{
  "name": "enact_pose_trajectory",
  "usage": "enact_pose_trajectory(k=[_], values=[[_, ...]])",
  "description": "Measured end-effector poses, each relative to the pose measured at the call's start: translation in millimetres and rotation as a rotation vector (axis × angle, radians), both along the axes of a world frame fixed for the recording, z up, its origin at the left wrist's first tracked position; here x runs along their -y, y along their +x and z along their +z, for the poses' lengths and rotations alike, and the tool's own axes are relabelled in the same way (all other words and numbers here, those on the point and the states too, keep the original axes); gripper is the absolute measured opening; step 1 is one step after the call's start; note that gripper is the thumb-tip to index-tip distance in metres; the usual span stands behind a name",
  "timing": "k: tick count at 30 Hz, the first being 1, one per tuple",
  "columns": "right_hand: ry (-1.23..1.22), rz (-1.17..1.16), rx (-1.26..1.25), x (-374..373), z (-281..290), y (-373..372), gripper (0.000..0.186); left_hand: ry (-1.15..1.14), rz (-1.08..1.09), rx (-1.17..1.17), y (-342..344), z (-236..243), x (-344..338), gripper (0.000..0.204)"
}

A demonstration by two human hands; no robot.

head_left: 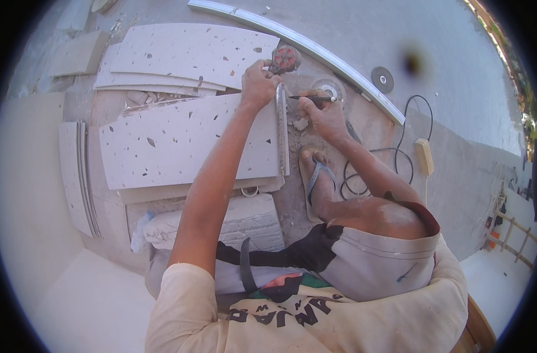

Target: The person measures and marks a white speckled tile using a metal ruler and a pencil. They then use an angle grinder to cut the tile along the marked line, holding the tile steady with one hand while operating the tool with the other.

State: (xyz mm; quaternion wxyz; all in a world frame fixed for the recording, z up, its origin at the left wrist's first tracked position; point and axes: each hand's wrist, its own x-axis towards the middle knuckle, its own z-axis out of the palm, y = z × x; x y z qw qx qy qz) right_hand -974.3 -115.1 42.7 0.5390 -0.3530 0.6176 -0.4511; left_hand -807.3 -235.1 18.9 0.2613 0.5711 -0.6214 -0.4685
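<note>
Left hand (pixel 259 87): fingers bent at far end of metal bar (pixel 282 132); clasping or merely pressing, cannot tell. Right hand (pixel 327 117): closed round dark pen-like tool (pixel 298 97), tip leftward, near bar's far end. Bar nearer left hand, long axis running toward body, along speckled slab's (pixel 192 141) right edge, crosswise to slab's length. Red-centred round object (pixel 285 59) just beyond left hand.

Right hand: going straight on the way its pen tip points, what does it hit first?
Right hand, led by the pen: probably the narrow bar along the speckled slab's right edge. Relative height unclear from one view.
</note>
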Motion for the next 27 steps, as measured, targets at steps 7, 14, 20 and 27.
enact_pose_trajectory(k=[7, 14, 20, 27], values=[[0.034, 0.043, -0.104, 8, -2, 5, 0.024, -0.006, -0.004, 0.007, 0, -4, 1, 0.047], [0.045, 0.057, -0.103, 13, -2, 7, 0.024, 0.007, -0.002, 0.009, 0, -2, 1, 0.048], [0.037, 0.06, -0.134, 12, -4, 7, 0.027, -0.006, -0.014, 0.019, 1, -3, 1, 0.048], [0.037, 0.061, -0.179, 13, -4, 8, 0.027, 0.018, -0.009, -0.008, 1, 1, 0, 0.048]])
